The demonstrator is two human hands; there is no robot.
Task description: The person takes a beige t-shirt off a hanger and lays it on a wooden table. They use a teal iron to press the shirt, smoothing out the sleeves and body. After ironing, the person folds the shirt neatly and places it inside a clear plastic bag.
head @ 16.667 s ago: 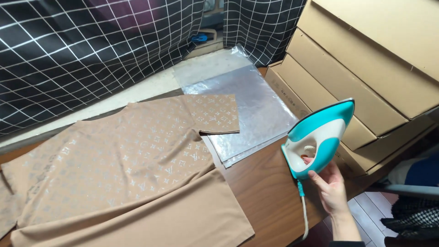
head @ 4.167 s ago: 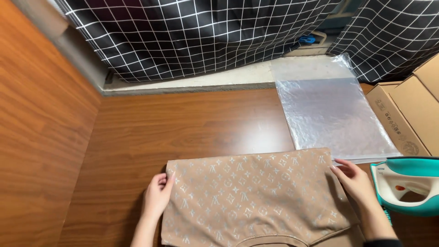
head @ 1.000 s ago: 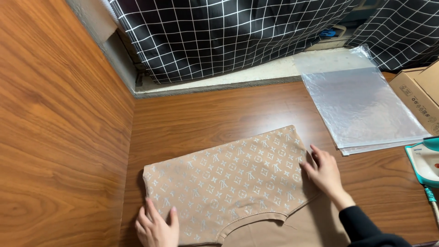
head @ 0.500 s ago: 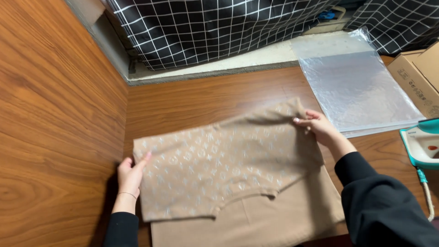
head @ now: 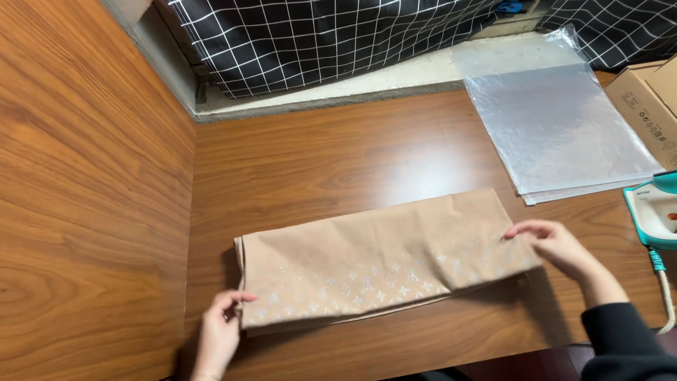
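A garment-packing workroom: iron (head: 652,212), clear bags (head: 560,130), cardboard boxes (head: 645,106).

Clear plastic bags (head: 560,127) far right; cardboard box (head: 645,106) beside.

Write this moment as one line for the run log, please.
left hand: on left end of folded tan garment | right hand: on its right end | garment: flat on wooden table
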